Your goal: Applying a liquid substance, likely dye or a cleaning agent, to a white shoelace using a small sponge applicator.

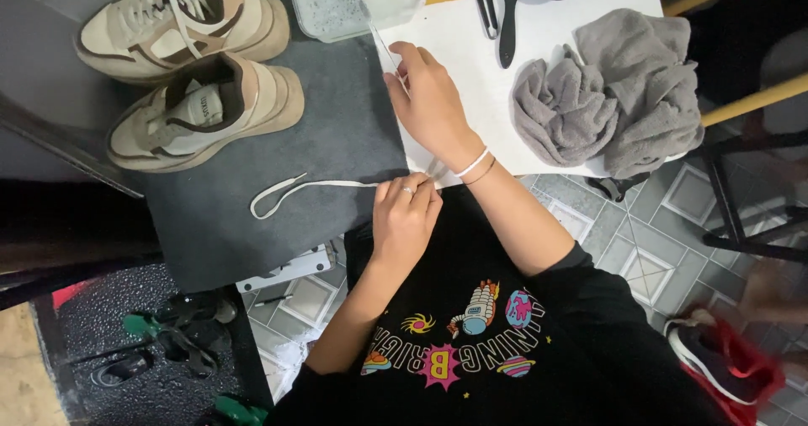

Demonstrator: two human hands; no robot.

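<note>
A white shoelace (290,189) lies on a dark grey mat (337,123), its free end looped to the left. My left hand (404,215) pinches the lace at the mat's near edge. Further up, my right hand (431,99), with a white band on its wrist, rests on a white board (539,47) and pinches the same lace in its fingertips. From there a thin stretch of lace runs up towards a clear plastic tub (337,1). Two beige and brown sneakers stand on the mat: the far one (181,22) is laced, the near one (202,110) has no lace.
A crumpled grey towel (614,89) lies on the right of the white board. A black-handled brush (507,18) and a small clip tool (484,1) lie at its far edge. Below is tiled floor (648,249), with a red and dark shoe (724,363) at lower right.
</note>
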